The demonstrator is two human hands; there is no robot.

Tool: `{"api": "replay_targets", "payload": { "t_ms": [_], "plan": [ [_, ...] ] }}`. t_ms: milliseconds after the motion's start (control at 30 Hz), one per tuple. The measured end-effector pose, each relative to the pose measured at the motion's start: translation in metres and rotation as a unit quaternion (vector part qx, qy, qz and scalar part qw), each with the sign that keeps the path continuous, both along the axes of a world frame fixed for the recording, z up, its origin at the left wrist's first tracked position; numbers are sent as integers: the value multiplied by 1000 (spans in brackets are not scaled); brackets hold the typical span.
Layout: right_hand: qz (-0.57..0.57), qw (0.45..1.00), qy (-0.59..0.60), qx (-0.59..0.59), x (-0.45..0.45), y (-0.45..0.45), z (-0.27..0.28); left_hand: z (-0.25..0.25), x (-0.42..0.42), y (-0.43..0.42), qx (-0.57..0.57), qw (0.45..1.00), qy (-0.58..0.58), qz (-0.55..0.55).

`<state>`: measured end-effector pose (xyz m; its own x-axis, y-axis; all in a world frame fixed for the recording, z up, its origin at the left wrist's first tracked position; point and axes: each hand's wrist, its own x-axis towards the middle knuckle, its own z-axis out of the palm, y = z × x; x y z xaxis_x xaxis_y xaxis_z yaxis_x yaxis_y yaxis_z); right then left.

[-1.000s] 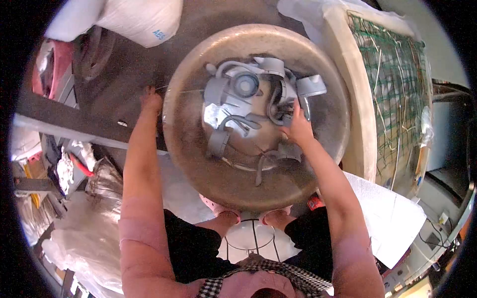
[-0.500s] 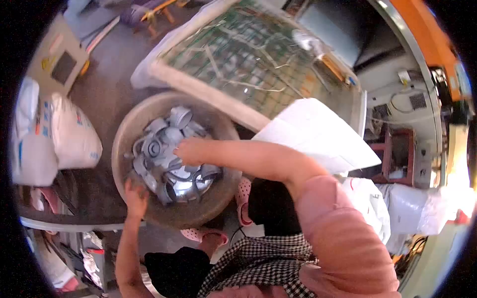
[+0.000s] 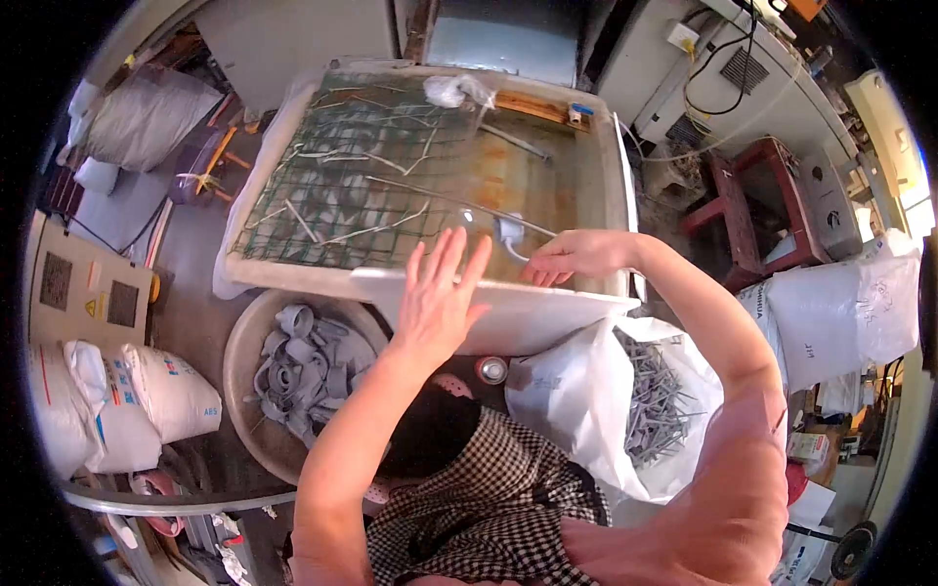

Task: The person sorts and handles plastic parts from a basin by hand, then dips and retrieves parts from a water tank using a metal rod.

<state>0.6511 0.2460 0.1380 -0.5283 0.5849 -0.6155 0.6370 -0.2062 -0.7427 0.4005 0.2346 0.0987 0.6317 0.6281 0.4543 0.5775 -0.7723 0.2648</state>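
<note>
My left hand (image 3: 440, 303), fingers spread and holding nothing, is raised over the near edge of a water-filled tub (image 3: 249, 272). At the tub's right part, my right hand (image 3: 578, 256) has its fingers pinched together at the curved tail of a grey plastic part (image 3: 509, 230). The part's round end points away from me, over the brownish water. A green mesh (image 3: 283, 210) with thin pale sticks covers the tub's left part. To the left of my left forearm, a round brown basin (image 3: 237, 366) holds several grey plastic parts.
A white board (image 3: 508, 327) lies along the tub's near edge. Right of my lap stands a white bag (image 3: 557, 391) of thin grey pieces. White sacks (image 3: 176, 396) are at the left. A dark red stand (image 3: 782, 205) is at the right, and a red can (image 3: 491, 369) sits below the board.
The view has swung right, from the basin to the tub. My right hand has left the basin and is now over the tub with a grey part. My left hand has moved up beside the tub.
</note>
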Motion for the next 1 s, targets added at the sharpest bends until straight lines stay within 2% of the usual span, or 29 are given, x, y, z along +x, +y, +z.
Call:
{"api": "replay_targets", "payload": {
  "t_ms": [33,67,100,133,167,200,267,300,333,367,533,600,633,700,933,967,1000],
  "plan": [
    [-39,999,19,4,15,2,-4,-7,9,0,-2,1000,2,-2],
    [-41,999,24,1,34,9,-15,-16,13,-3,-53,997,44,-20],
    [-78,994,-26,72,55,18,-32,-23,14,-7,-105,990,86,-41],
    [-114,981,-77,140,69,26,-47,-25,14,-11,-110,989,93,-44],
    [-45,962,-202,180,71,31,-46,-25,12,-15,-99,991,78,-40],
    [-46,964,-197,173,74,35,-65,-23,8,-18,-88,994,62,-34],
    [79,940,-248,219,79,47,-130,-23,7,-22,-108,992,61,-36],
    [85,941,-244,218,75,54,-159,-21,8,-23,-102,992,60,-38],
    [220,873,-286,330,68,62,-188,-20,10,-23,-95,993,59,-38],
    [345,772,-317,431,60,70,-214,-18,12,-22,-98,992,63,-38],
    [285,770,-316,476,11,110,-298,-20,10,-19,-111,990,76,-31],
    [439,648,-466,411,-6,123,-315,-21,10,-18,-108,990,84,-29],
    [442,645,-464,416,-10,125,-313,-21,12,-17,-99,991,80,-30],
    [571,539,-521,334,-18,120,-304,-25,9,-16,-112,990,82,-24],
    [460,526,-585,411,10,106,-350,-27,11,-7,-98,993,62,-17],
    [445,559,-576,398,12,102,-347,-28,11,-7,-97,993,59,-19],
    [446,557,-576,399,16,101,-346,-29,12,-7,-95,994,55,-22]
  ]
}}
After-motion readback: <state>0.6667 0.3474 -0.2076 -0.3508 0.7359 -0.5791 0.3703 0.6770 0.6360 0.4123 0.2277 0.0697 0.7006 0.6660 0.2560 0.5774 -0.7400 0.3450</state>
